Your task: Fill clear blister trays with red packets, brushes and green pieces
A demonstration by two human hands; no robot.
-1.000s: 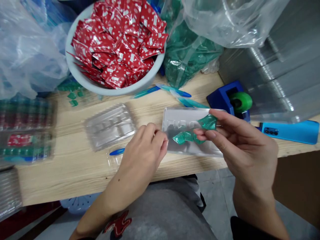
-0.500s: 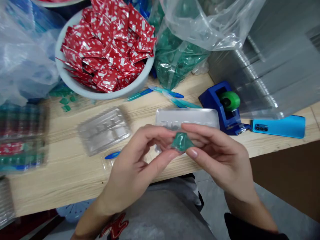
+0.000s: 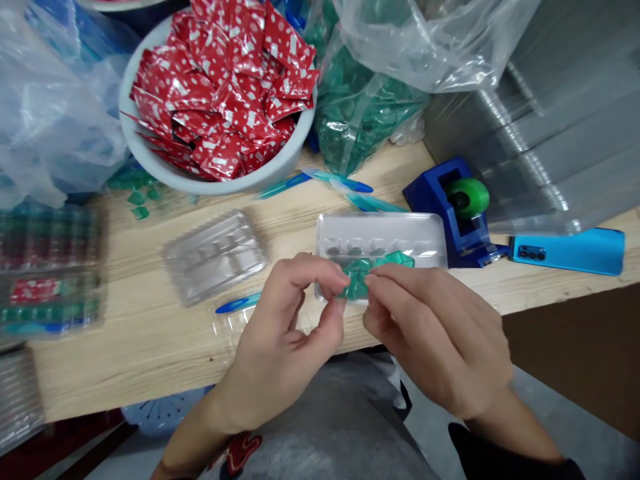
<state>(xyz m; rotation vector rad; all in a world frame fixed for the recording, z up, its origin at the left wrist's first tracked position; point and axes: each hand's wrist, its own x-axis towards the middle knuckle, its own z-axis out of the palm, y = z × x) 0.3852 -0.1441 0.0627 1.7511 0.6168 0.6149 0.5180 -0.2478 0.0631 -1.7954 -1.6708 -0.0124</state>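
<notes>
Far left of the clear plastic compartment tray (image 3: pixel 425 233) in front of you, a grey round bowl (image 3: pixel 165 179) heaped with red white-dotted sachets (image 3: pixel 225 87) sits on the pale wooden surface (image 3: pixel 150 333). Closer in, an empty clear blister tray (image 3: pixel 215 253) and a blue plastic stick (image 3: pixel 237 305) lie left of the compartment tray.

Your left hand (image 3: pixel 285 333) has thumb and forefinger pinched together on the small green foil sachets (image 3: pixel 356 281). These hang just over the compartment tray's near edge, close to the edge of the surface. Your right hand (image 3: pixel 435 333) pinches the same bunch from the other side.

Both grips are at the fingertips only, and the foil looks slippery. A sachet could slide out and, this close to the edge, drop off the surface. Pulling your hands apart too hard could tear a wrapper. The compartment tray looks light, so a nudge from your knuckles could push it askew or tip it off.

Just right of the compartment tray stands a blue tape dispenser with a green roll (image 3: pixel 463 200), which a careless right wrist could knock.
</notes>
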